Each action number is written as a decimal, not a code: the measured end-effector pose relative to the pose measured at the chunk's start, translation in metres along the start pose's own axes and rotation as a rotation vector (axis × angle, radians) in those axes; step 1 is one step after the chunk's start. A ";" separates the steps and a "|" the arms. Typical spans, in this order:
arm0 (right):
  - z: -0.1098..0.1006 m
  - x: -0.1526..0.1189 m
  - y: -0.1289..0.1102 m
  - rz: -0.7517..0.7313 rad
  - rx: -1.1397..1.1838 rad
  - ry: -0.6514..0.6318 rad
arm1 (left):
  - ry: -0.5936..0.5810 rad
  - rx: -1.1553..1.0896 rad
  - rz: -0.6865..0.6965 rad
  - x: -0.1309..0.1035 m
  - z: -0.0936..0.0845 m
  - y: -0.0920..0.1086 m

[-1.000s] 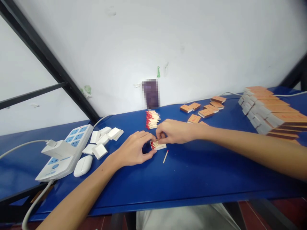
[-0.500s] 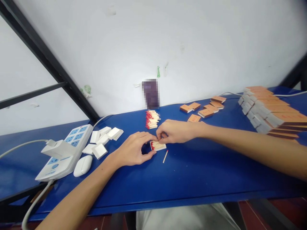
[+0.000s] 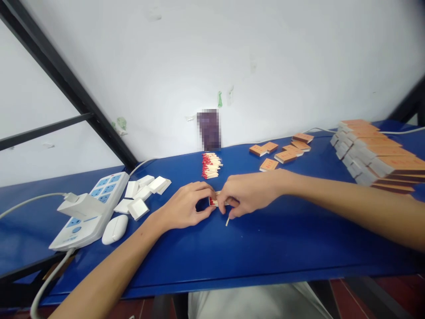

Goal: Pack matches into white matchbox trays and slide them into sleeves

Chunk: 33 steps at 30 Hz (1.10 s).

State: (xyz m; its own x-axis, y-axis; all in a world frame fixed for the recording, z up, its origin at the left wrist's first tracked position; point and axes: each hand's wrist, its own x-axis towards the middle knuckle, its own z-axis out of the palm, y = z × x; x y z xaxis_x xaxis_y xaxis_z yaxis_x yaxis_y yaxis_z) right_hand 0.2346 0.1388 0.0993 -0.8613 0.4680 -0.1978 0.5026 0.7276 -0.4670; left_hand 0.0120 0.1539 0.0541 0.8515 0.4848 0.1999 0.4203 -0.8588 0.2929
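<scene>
My left hand [image 3: 190,205] is curved around the left end of a small white matchbox tray [image 3: 210,202], with thumb and fingers closed on its sides. Red-tipped matches [image 3: 213,201] lie inside, heads toward the left. My right hand [image 3: 247,191] hovers over the tray's right part and hides most of it. Its index finger and thumb are a little apart, on either side of a loose match [image 3: 227,222] on the table, whose head is covered. Beyond both hands, a pile of matches [image 3: 211,165] lies with its red heads to the left.
White empty trays [image 3: 138,208] lie at the left, near a white earbud case [image 3: 114,229] and a power strip [image 3: 96,210] with a plugged-in adapter. Several orange matchboxes [image 3: 286,156] are scattered at the back right. A tall stack of matchbox sleeves [image 3: 381,153] stands at the far right.
My right hand has moved from the tray's far edge toward me and slightly right, down to the loose match. My left hand has stayed at the tray.
</scene>
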 end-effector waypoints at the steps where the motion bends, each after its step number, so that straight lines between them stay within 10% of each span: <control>1: 0.001 0.000 -0.002 0.002 0.012 -0.032 | -0.003 -0.004 0.003 0.000 0.000 0.000; 33: 0.000 0.007 0.016 -0.001 0.096 0.350 | 0.053 -0.013 -0.063 -0.001 0.004 -0.005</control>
State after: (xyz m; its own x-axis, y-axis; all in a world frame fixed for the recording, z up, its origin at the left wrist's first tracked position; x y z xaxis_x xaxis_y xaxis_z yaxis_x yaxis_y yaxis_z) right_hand 0.2367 0.1542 0.0905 -0.7757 0.6229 0.1017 0.4784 0.6855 -0.5489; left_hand 0.0104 0.1574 0.0487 0.8057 0.5459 0.2299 0.4677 -0.8244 0.3188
